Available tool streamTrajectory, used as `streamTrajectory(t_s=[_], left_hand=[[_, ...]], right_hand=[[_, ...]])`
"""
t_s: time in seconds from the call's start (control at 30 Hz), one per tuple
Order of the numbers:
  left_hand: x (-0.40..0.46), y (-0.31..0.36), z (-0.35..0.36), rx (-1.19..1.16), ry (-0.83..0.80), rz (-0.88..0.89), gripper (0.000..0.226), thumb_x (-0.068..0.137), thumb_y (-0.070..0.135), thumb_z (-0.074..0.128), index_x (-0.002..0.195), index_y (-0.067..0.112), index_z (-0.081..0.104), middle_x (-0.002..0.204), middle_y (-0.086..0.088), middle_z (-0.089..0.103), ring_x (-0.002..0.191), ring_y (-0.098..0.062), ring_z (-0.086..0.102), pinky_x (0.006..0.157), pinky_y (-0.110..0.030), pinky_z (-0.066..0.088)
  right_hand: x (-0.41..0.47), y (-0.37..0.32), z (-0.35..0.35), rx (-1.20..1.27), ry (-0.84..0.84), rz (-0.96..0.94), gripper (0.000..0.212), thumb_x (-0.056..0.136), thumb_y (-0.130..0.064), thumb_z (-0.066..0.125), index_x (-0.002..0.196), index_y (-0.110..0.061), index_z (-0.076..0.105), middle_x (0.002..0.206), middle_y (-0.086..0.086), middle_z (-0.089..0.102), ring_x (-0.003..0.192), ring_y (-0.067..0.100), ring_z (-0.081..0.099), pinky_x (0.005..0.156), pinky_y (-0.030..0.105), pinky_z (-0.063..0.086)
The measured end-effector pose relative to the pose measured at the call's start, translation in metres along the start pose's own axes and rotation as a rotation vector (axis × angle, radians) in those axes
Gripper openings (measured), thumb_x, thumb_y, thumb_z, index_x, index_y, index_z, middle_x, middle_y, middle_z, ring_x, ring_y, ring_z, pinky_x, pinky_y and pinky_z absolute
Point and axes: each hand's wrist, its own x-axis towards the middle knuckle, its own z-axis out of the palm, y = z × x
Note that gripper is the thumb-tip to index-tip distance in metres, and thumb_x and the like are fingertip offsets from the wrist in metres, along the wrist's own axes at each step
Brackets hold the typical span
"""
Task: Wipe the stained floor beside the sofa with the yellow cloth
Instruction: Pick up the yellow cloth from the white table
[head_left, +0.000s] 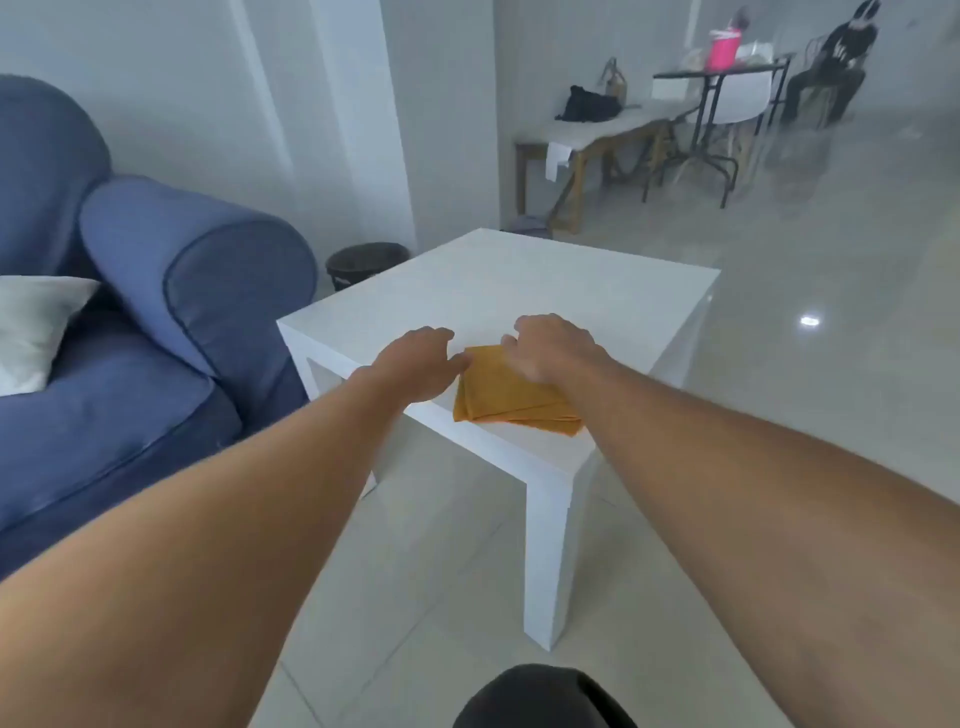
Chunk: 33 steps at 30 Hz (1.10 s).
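Note:
A folded yellow cloth lies on the near corner of a small white table. My right hand rests on the cloth's far right part, fingers curled over its far edge. My left hand is at the cloth's left edge, fingertips touching its far left corner. The blue sofa stands to the left of the table. The pale tiled floor between the sofa and the table shows no stain that I can make out.
A dark waste bin sits behind the table by the wall. A white cushion lies on the sofa. Far right, a bench, a black table with a pink container and a seated person. My knee shows at the bottom.

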Motion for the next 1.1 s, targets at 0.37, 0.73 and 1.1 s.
streamTrajectory(t_s=[0.37, 0.73, 1.1], left_hand=[[0.056, 0.024, 0.036, 0.025, 0.115, 0.014, 0.027, 0.096, 0.014, 0.050, 0.116, 0.006, 0.067, 0.120, -0.013, 0.052, 0.105, -0.028, 0.057, 0.087, -0.033, 0.050], [-0.021, -0.017, -0.048, -0.086, 0.261, -0.073, 0.023, 0.096, 0.012, 0.050, 0.114, 0.012, 0.064, 0.109, -0.008, 0.063, 0.091, -0.026, 0.058, 0.083, -0.037, 0.055], [-0.194, -0.154, -0.136, 0.009, 0.353, -0.317, 0.019, 0.092, 0.012, 0.056, 0.108, 0.009, 0.067, 0.103, -0.009, 0.066, 0.099, -0.028, 0.061, 0.074, -0.033, 0.046]], right_hand=[[0.025, 0.040, 0.023, -0.038, 0.105, -0.035, 0.040, 0.098, -0.008, 0.042, 0.136, -0.014, 0.052, 0.135, 0.011, 0.051, 0.125, 0.032, 0.046, 0.103, 0.043, 0.042], [-0.021, -0.040, -0.025, -0.054, 0.296, -0.153, 0.031, 0.095, -0.003, 0.043, 0.118, -0.017, 0.059, 0.118, 0.008, 0.061, 0.113, 0.030, 0.047, 0.083, 0.037, 0.040], [-0.106, -0.219, -0.016, 0.097, 0.137, -0.519, 0.026, 0.093, -0.007, 0.052, 0.114, -0.017, 0.064, 0.114, 0.010, 0.063, 0.110, 0.033, 0.055, 0.091, 0.043, 0.049]])
